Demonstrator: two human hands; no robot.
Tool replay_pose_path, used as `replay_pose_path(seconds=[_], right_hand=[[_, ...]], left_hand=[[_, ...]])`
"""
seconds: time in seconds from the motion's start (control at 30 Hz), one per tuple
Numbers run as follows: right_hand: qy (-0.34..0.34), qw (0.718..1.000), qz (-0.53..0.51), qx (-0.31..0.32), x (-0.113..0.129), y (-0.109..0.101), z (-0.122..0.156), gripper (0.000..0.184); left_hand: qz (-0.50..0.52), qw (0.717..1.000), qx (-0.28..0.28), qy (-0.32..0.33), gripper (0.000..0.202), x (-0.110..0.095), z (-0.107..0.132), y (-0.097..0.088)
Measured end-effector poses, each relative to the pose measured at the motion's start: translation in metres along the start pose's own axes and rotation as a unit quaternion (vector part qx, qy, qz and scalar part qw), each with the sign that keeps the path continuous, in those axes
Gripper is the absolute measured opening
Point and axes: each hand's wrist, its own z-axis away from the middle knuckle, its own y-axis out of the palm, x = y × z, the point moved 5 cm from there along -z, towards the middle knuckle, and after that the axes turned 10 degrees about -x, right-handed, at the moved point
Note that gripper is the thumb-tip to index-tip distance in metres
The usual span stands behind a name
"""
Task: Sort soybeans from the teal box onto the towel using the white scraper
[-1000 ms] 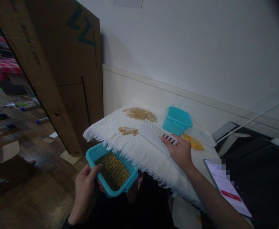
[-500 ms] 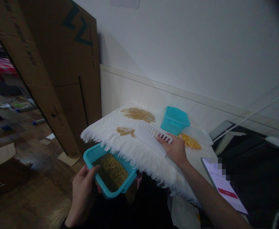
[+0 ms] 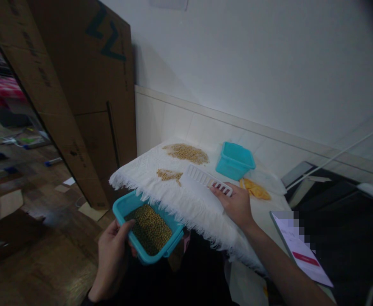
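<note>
My left hand (image 3: 111,255) grips the near corner of a teal plastic tub (image 3: 148,227) full of tan beans, held just below the fringed front edge of a white towel (image 3: 186,204). My right hand (image 3: 235,204) is closed on a white slotted plastic scraper (image 3: 202,182) that lies flat on the towel. The scraper's far end touches a small heap of beans (image 3: 169,174). A larger pile of beans (image 3: 186,153) sits further back on the towel.
A second teal tub (image 3: 235,160) stands at the back, with yellow pieces (image 3: 255,190) beside it. A phone with a lit screen (image 3: 301,248) lies at the right. Tall cardboard boxes (image 3: 78,85) lean at the left over a wooden floor (image 3: 30,238).
The scraper has slid left across the towel toward the small bean heap and now touches it. The left hand and the tub have stayed almost in place.
</note>
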Motion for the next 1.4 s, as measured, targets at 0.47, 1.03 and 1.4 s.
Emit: replay_pose_path(seconds=[0.47, 1.03, 1.4], right_hand=[[0.003, 0.999, -0.032, 0.014, 0.010, 0.010, -0.002, 0.035], [-0.020, 0.993, -0.090, 0.078, 0.055, 0.018, 0.024, 0.024], [-0.044, 0.997, -0.055, 0.018, 0.050, 0.019, 0.003, 0.024]], left_hand=[[-0.010, 1.000, -0.012, 0.000, 0.033, -0.001, 0.000, 0.000], [0.003, 1.000, -0.011, -0.007, 0.035, -0.008, 0.007, 0.004], [0.014, 1.000, 0.001, 0.000, 0.035, -0.003, 0.004, 0.002]])
